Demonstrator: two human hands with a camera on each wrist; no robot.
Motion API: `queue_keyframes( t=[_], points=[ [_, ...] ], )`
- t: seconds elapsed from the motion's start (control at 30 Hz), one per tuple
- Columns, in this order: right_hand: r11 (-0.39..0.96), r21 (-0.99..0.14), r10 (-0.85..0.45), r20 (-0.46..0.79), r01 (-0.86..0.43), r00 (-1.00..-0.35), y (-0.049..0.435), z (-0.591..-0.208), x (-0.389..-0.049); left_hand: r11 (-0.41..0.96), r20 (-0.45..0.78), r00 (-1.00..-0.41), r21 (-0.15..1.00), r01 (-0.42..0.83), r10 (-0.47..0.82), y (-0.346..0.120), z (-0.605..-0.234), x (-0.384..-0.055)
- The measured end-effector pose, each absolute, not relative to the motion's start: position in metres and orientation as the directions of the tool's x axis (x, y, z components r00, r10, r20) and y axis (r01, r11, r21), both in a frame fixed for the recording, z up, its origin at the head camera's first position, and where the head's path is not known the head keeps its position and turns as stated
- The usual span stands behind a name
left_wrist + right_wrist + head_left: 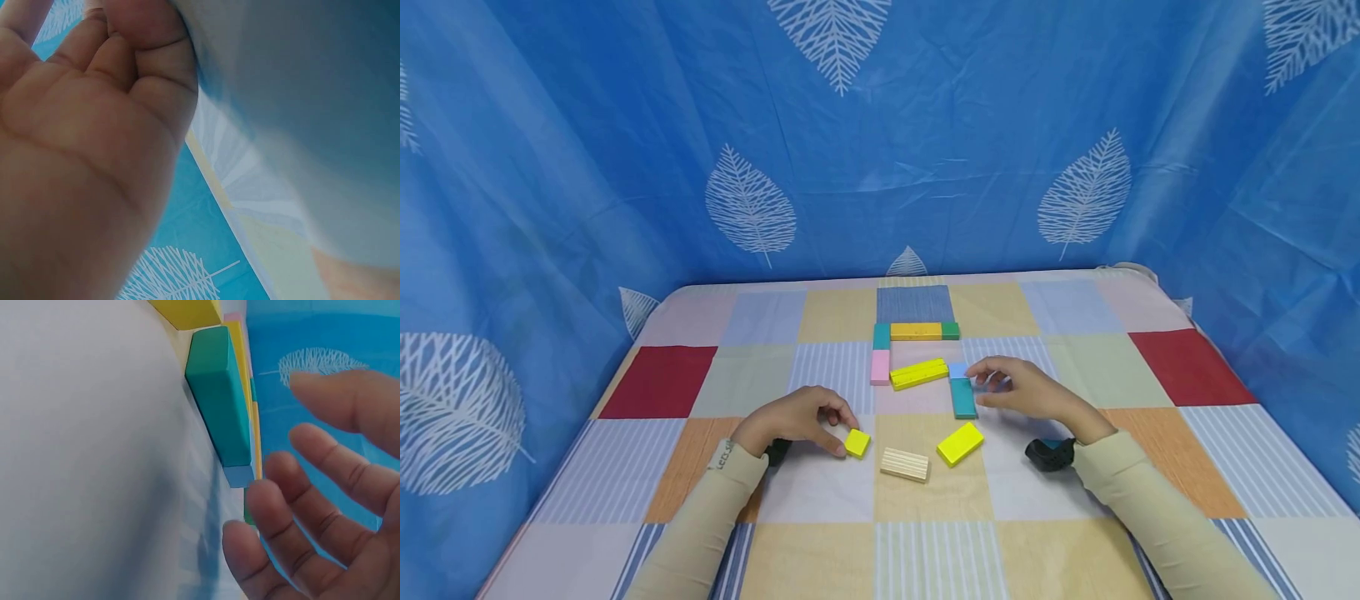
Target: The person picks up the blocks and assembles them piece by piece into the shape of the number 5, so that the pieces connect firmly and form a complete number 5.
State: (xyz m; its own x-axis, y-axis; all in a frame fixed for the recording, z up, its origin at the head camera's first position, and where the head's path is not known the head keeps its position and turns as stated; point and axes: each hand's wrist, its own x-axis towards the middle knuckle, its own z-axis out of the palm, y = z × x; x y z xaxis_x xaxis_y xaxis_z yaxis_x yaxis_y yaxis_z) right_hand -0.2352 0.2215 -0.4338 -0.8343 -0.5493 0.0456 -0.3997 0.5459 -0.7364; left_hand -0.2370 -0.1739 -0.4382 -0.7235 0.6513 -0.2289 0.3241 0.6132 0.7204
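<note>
In the head view my left hand (803, 418) pinches a small yellow block (857, 443) between thumb and forefinger at its left side. The left wrist view shows the palm and bent fingers (165, 62), but not the block. My right hand (1026, 388) hovers with loosely bent, parted fingers beside a teal block (964, 398) and a light blue block (957, 371), which lie end to end. In the right wrist view nothing is between those fingers (275, 506). A yellow bar (919, 374) lies slanted left of the light blue block.
Behind stand an orange-yellow bar (916, 332), a green block (951, 331), a teal-green block (882, 336) and a pink block (880, 367). Nearer lie a yellow block (960, 444) and a striped wooden block (905, 465). A blue curtain (865, 167) hangs behind the patchwork-covered table (805, 558).
</note>
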Motion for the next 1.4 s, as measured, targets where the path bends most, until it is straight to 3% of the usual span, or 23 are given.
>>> queue_keyframes(
  t=[0.47,1.0,1.4],
  points=[
    [0.448,-0.75,-0.676,0.072,-0.486,-0.734,0.214,-0.433,-0.233,0.612,-0.231,-0.72,0.722,0.324,0.654,-0.172,-0.438,-0.237],
    [0.388,-0.788,-0.787,-0.014,-0.477,-0.617,0.215,-0.437,-0.234,0.587,-0.207,-0.71,0.733,0.343,0.673,-0.174,-0.437,-0.237],
    [0.451,-0.747,-0.793,-0.085,-0.489,-0.603,0.21,-0.438,-0.232,0.582,-0.211,-0.704,0.739,0.339,0.678,-0.173,-0.439,-0.237]
  ],
)
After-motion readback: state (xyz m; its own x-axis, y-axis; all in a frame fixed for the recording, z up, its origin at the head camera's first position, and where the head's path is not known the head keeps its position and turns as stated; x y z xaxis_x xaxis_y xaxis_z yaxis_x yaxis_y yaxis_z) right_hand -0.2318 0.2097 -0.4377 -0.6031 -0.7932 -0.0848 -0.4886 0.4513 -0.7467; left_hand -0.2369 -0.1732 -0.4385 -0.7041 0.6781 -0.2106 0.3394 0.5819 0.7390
